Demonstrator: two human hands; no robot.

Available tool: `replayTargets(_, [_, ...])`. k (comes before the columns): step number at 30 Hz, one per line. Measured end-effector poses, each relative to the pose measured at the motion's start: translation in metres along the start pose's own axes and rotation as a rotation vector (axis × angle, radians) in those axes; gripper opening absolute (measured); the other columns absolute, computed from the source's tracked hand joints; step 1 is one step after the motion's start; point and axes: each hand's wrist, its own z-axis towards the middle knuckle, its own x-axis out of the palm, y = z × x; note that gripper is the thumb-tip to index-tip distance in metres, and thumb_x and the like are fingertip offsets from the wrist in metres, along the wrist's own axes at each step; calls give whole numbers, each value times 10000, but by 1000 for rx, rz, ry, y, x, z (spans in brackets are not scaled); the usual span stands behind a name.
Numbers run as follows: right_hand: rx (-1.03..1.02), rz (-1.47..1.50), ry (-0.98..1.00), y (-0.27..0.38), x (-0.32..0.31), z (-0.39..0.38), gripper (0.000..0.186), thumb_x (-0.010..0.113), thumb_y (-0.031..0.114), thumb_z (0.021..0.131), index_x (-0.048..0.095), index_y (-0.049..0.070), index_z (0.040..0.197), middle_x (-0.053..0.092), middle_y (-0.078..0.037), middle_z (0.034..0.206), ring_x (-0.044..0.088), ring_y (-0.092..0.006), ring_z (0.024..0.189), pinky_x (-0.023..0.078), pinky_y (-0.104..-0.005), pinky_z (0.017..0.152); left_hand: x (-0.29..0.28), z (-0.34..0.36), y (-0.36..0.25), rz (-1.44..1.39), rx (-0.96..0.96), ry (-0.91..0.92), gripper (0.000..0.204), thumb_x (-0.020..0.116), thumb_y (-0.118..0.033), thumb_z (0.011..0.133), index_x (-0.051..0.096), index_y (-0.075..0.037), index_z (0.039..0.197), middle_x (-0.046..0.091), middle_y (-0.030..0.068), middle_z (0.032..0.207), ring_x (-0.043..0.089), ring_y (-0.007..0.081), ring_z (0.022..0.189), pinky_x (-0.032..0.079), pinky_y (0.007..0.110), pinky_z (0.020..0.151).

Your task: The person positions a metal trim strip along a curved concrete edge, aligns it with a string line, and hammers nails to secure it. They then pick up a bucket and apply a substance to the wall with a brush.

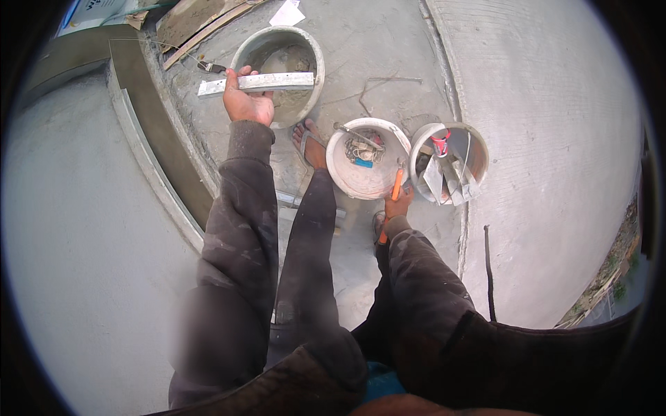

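My left hand (pixel 250 104) is closed around a long, narrow, pale metal bar (pixel 284 81) with small holes along it. The bar lies across the palm, over the mouth of a large grey tub (pixel 319 66) with wet, muddy material at its bottom. Lower down, my right hand (pixel 397 204) grips an orange-handled tool (pixel 396 184); its small metal end overlaps the rim of a whitish bucket (pixel 340 177), and its kind is unclear. Inside that bucket are string, a blue piece and a metal-ended tool (pixel 359 136) resting against the rim.
A second bucket (pixel 484 156) stands at the right with trowel-like blades and a red can (pixel 440 144). Wooden boards (pixel 198 24) lie at the far left. A bent rod (pixel 368 90) is on the concrete floor. A raised concrete edge (pixel 146 149) curves along the left.
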Motion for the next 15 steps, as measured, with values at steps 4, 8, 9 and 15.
replayTargets(4, [223, 272, -74, 28, 6, -28, 305, 702, 52, 759, 562, 28, 1029, 460, -200, 1200, 473, -331, 1143, 308, -401, 1100, 17, 43, -4, -133, 26, -159, 375, 441, -381, 1019, 416, -24, 1132, 440, 159, 1137, 451, 338, 1157, 354, 526, 1055])
replayTargets(8, [133, 167, -143, 64, 11, -28, 303, 697, 85, 758, 545, 39, 1017, 564, -122, 990, 464, -291, 1112, 239, -435, 1122, 21, 42, -16, -93, -68, -316, 271, 481, -374, 1017, 460, -104, 999, 445, 48, 950, 485, 217, 984, 415, 456, 935])
replayTargets(9, [112, 32, -102, 70, 12, -23, 305, 689, 66, 757, 537, 37, 1020, 569, -104, 973, 518, -273, 1031, 221, -431, 1142, 24, 40, -20, -39, -81, -337, 250, 477, -378, 1016, 464, -129, 1007, 450, 45, 952, 485, 222, 987, 397, 484, 946])
replayTargets(15, [250, -247, -135, 64, 29, 10, 302, 689, 97, 744, 597, 109, 1031, 610, -201, 1053, 568, -403, 1076, 272, -485, 1139, 61, 41, -31, -16, -223, -246, 271, 434, -331, 1027, 447, -69, 953, 449, 79, 998, 484, 298, 1085, 338, 590, 1065])
